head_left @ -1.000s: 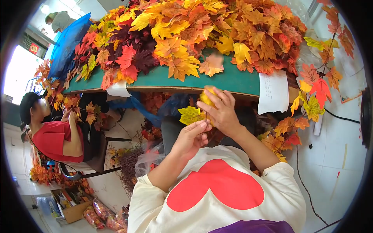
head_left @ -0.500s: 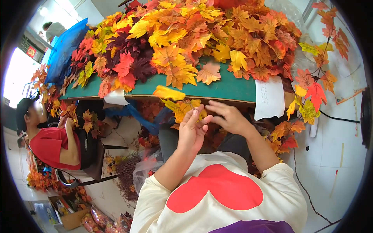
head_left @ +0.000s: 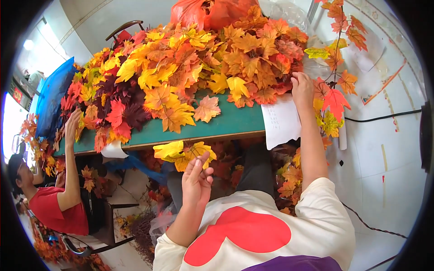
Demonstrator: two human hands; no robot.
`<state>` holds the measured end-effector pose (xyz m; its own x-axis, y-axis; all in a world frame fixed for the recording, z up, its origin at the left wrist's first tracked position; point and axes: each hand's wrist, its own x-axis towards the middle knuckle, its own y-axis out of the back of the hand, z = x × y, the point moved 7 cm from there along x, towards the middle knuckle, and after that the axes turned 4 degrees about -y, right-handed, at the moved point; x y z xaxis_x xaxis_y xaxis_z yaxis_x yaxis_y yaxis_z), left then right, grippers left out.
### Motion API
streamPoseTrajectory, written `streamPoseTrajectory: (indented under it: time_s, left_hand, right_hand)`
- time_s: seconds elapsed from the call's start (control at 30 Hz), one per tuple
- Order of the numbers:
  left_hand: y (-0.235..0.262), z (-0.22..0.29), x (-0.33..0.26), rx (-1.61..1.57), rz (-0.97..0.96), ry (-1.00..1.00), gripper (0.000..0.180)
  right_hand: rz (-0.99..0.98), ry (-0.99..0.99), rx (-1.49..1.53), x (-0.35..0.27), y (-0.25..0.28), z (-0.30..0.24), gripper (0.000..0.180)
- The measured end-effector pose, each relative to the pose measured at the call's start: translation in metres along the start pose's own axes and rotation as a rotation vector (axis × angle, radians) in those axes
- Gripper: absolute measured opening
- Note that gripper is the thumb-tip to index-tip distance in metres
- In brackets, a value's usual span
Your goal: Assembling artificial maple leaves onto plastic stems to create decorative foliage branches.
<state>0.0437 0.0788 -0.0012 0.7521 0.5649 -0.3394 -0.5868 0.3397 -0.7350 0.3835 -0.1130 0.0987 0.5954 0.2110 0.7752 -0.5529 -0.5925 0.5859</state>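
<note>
My left hand (head_left: 197,177) is raised below the table edge and pinches a small bunch of yellow artificial maple leaves (head_left: 181,151). My right hand (head_left: 302,88) is stretched out to the right end of the green table (head_left: 235,124), resting among orange leaves at the edge of the big heap of red, orange and yellow leaves (head_left: 190,67). Whether its fingers hold a leaf I cannot tell. A white sheet of paper (head_left: 281,122) hangs over the table edge just left of my right forearm.
A person in a red shirt (head_left: 58,205) sits at the left and reaches a hand (head_left: 72,126) up to the heap. A blue bag (head_left: 52,97) lies at the table's left end. Leaf sprays (head_left: 337,97) hang at the right. More leaves lie on the floor.
My right hand has left the yellow leaves and reached up to the heap at the table's right end. My left hand now holds the leaves alone. The seated person's arm has risen to the table.
</note>
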Motion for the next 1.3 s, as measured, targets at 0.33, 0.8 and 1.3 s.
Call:
streamPoseTrajectory:
  time_s: [0.33,0.8,1.3]
  left_hand:
    - [-0.001,-0.008,-0.005,0.015,0.01,0.038,0.011]
    - [-0.006,-0.011,0.002,0.022,-0.008,0.065,0.009]
    - [-0.003,-0.013,-0.003,-0.014,-0.031,0.083,0.013]
  right_hand:
    - [0.042,0.113,-0.046,0.0,-0.019,-0.006,0.014]
    - [-0.065,-0.416,0.553,0.024,-0.022,0.046,0.015]
    - [0.0,-0.499,0.952,0.06,0.016,0.028,0.016]
